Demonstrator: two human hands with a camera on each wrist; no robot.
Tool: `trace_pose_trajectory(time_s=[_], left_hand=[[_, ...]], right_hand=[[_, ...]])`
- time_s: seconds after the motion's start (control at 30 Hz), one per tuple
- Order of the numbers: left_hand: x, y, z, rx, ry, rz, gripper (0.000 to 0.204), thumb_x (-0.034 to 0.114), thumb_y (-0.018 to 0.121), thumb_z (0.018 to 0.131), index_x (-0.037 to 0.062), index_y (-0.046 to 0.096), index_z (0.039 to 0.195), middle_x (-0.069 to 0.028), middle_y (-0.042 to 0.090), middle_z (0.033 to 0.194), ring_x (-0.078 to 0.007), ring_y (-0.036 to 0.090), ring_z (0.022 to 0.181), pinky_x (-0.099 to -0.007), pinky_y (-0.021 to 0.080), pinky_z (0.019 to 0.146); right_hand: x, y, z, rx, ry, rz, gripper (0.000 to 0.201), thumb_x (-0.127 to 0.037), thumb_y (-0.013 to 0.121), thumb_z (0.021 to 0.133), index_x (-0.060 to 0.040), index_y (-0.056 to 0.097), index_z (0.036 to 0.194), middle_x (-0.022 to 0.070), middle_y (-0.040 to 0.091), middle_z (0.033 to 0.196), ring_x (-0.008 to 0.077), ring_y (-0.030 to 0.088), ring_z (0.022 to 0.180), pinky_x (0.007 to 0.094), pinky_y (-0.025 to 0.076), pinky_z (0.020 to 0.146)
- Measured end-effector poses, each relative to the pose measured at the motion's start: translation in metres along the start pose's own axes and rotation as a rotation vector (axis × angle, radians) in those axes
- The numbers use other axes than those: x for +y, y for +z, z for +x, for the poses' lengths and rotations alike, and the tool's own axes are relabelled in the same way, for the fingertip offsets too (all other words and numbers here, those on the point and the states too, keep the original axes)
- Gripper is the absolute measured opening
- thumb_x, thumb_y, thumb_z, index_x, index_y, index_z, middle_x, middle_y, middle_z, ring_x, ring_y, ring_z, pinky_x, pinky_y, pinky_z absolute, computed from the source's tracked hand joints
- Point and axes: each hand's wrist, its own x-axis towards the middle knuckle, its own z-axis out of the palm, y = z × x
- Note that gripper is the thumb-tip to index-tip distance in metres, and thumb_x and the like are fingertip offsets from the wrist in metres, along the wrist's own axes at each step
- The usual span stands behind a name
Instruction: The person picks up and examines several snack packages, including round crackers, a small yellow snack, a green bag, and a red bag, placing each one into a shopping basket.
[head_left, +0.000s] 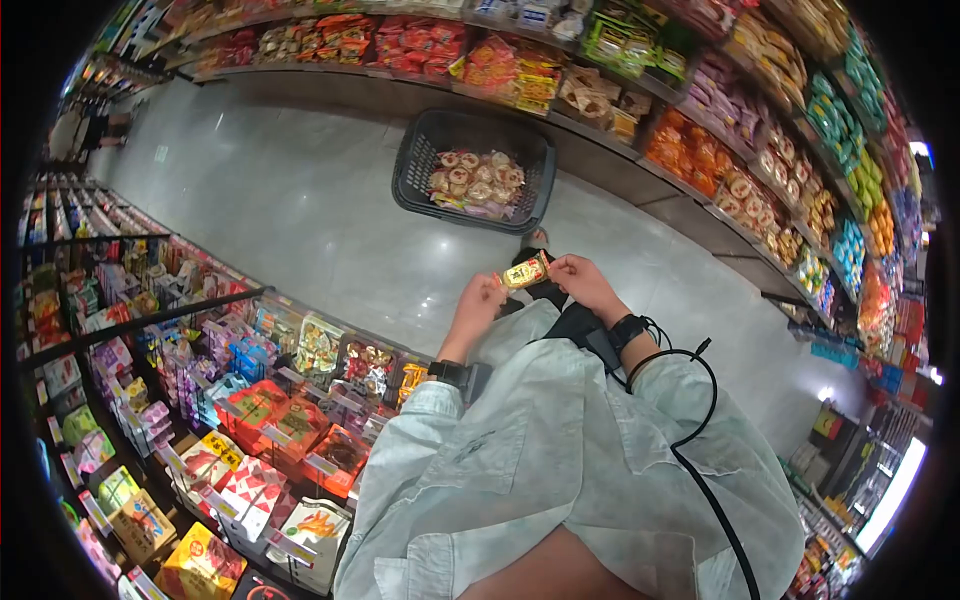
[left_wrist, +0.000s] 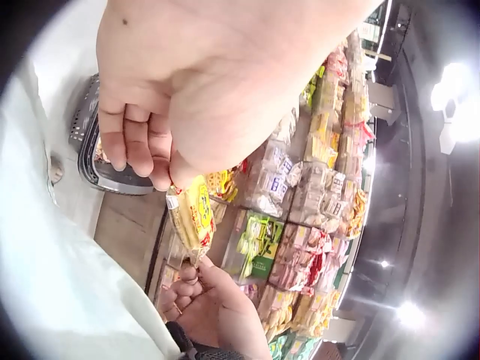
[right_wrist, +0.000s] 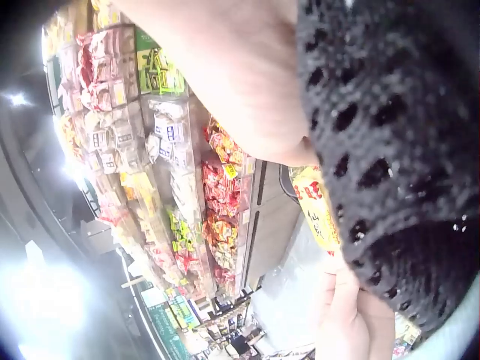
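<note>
A small yellow rice cracker packet [head_left: 525, 272] with red and dark lettering is stretched between both hands in front of the body. My left hand [head_left: 478, 303] pinches its left end between thumb and fingers. At the opposite end my right hand [head_left: 590, 287] pinches the wrapper. The left wrist view shows the packet [left_wrist: 193, 214] lengthwise, its lower end in the right hand's fingertips. In the right wrist view a knitted black band covers part of the packet [right_wrist: 315, 211].
A dark grey shopping basket [head_left: 548, 185] holding wrapped round snacks stands on the floor ahead. Shelves of bagged snacks [head_left: 680, 145] curve along the front and right. Boxed goods [head_left: 265, 415] fill a display at the left. A black cable [head_left: 712, 400] hangs by the right arm.
</note>
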Motion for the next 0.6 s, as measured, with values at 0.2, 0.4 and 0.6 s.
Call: trace_pose_trajectory(time_s=[0.2,0.4,0.6], left_hand=[[0.012,-0.048,0.023,0.117,-0.016,-0.127,0.015,0.017,0.064,0.095,0.0046,0.056,0.098,-0.0013,0.063,0.081,-0.0068,0.055,0.068,-0.0231,0.047,0.064],[0.066,-0.104,0.050,0.263,-0.029,-0.134,0.016,0.019,0.064,0.096,0.0049,0.057,0.101,-0.0013,0.063,0.083,-0.0067,0.056,0.070,-0.0229,0.048,0.066],[0.103,-0.115,0.080,0.211,-0.082,-0.086,0.024,0.025,0.064,0.096,0.0037,0.056,0.104,-0.0026,0.064,0.084,-0.0086,0.058,0.073,-0.0224,0.047,0.065]], right_hand=[[-0.047,0.030,0.074,-0.081,-0.075,-0.058,0.022,-0.021,0.066,0.092,-0.0011,0.066,0.099,0.0024,0.066,0.083,0.0095,0.058,0.073,0.0261,0.048,0.067],[-0.102,0.055,0.143,-0.190,-0.163,-0.047,0.024,-0.023,0.068,0.089,-0.0016,0.066,0.102,0.0056,0.068,0.085,0.0113,0.061,0.077,0.0273,0.049,0.072],[-0.113,0.048,0.171,-0.190,-0.209,0.075,0.023,-0.017,0.066,0.091,-0.0010,0.066,0.107,0.0064,0.069,0.091,0.0118,0.062,0.078,0.0273,0.049,0.073]])
